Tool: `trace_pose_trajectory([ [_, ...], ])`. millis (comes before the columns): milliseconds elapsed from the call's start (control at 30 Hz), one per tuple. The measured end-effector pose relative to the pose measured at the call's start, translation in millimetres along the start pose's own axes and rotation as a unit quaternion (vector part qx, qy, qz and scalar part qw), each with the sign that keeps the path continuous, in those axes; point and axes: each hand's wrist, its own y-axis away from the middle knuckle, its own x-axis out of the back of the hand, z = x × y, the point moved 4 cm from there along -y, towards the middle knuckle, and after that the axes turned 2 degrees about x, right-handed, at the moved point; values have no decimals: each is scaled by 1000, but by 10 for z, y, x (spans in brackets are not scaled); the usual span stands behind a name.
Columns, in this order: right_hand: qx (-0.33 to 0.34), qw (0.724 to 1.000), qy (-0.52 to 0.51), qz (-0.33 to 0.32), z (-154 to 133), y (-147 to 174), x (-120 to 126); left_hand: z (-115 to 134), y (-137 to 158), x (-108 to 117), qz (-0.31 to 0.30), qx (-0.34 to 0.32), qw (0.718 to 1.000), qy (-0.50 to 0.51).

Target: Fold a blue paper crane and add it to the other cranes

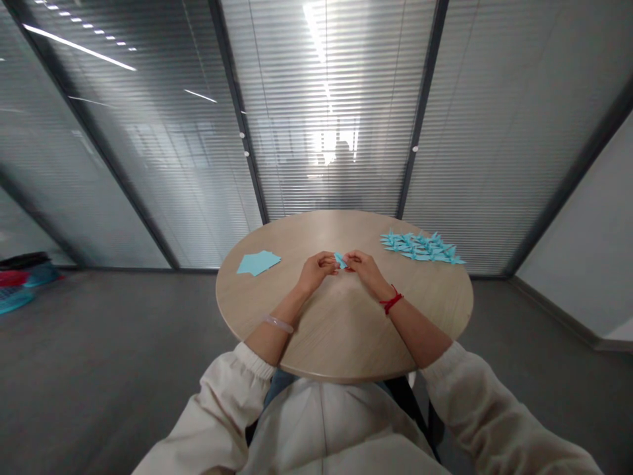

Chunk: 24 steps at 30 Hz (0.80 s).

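Observation:
A small piece of folded light-blue paper (339, 259) is between my two hands, a little above the middle of the table. My left hand (318, 270) pinches its left side, with thumb and fingers closed together. On the other side, my right hand (363, 267) grips the paper's right edge between thumb and fingertips. The fingers cover much of the paper, so its exact folded shape is hard to make out. Off to the right lie several blue paper cranes (420, 247) in close rows. Left of my hands rest flat blue paper sheets (258, 262), loosely fanned.
The round wooden table (346, 330) stands in front of my body, its near edge close to my lap. Behind it rises a glass partition with blinds (326, 165). Blue and red baskets (17, 290) sit on the floor at far left.

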Motion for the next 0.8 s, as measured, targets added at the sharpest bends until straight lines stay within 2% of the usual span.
trace_pose_trajectory([
  [233, -15, 1000, 1, -18, -17, 24, -38, 61, 24, 15, 37, 2, 999, -30],
  [433, -1, 1000, 24, -17, -6, 14, -44, 99, 51, -6, 28, -4, 999, -32],
  [667, 33, 997, 69, 22, 11, 1, 3, 121, 60, -58, 10, -8, 1000, -24],
  [800, 28, 998, 51, 1, 1, 8, -20, 87, 40, -33, 26, -18, 998, -45],
])
